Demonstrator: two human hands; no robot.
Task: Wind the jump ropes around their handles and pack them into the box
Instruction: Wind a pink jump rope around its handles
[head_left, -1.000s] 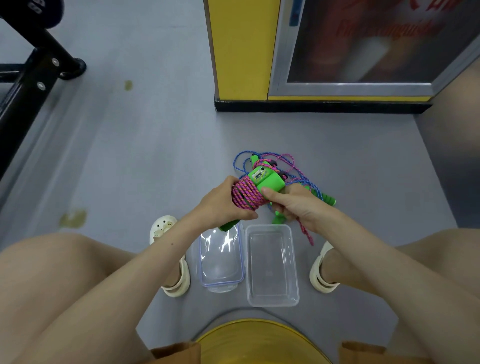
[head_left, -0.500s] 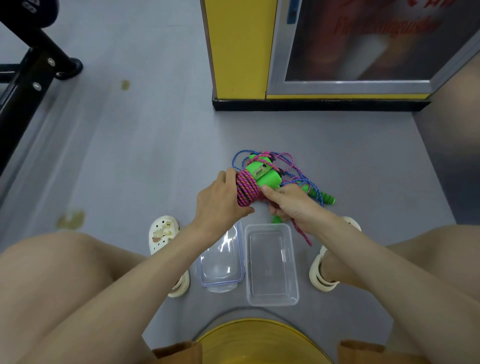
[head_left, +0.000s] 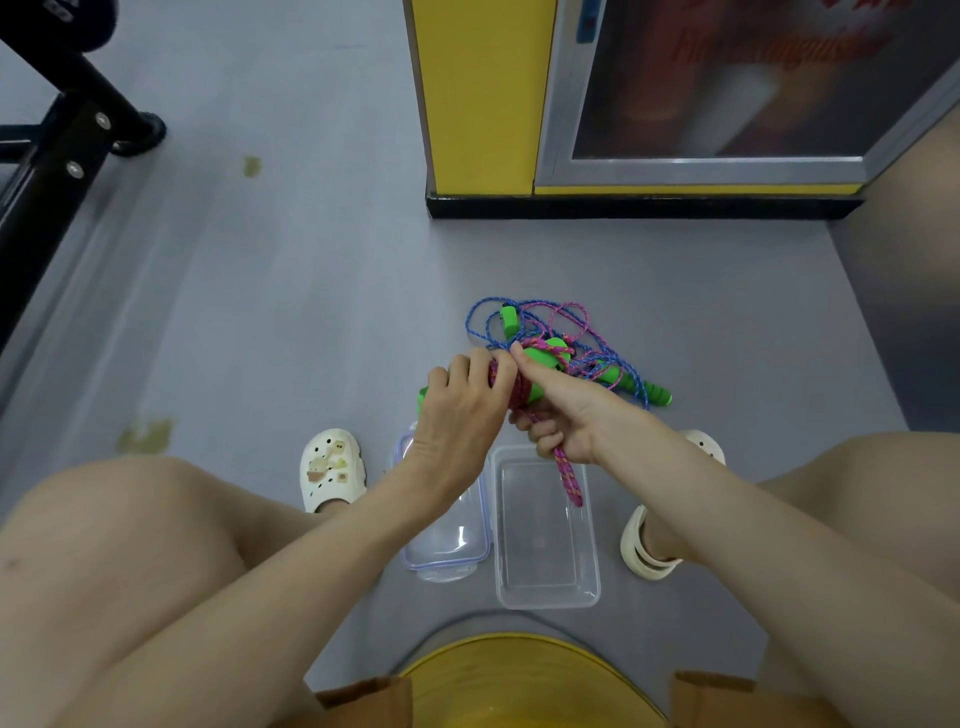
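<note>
Both forearms are extended forward and converge at centre frame. The left hand (head_left: 460, 415) is presented knuckles-up, fingers curled over the wound pink rope (head_left: 515, 388). The right hand (head_left: 563, 415) is held just beside it, index finger extended, remaining fingers curled round the rope's loose tail

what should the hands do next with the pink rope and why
Probably wrap the pink tail round the bundle and tuck it in: the left hand grips the wound bundle, and the right hand holds the tail, which hangs loose over the empty box.
</note>
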